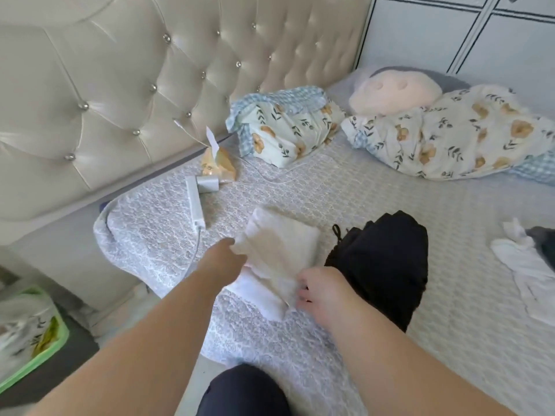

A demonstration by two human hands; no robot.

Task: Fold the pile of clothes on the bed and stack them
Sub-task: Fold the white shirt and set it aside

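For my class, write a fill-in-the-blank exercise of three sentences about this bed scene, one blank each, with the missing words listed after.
1. Both hands, the left hand and the right hand, are on a folded garment whose colour is ____.
2. Right of it lies a folded garment coloured ____.
3. The pillow by the headboard carries a ____ print.

Missing words: cream; black; floral
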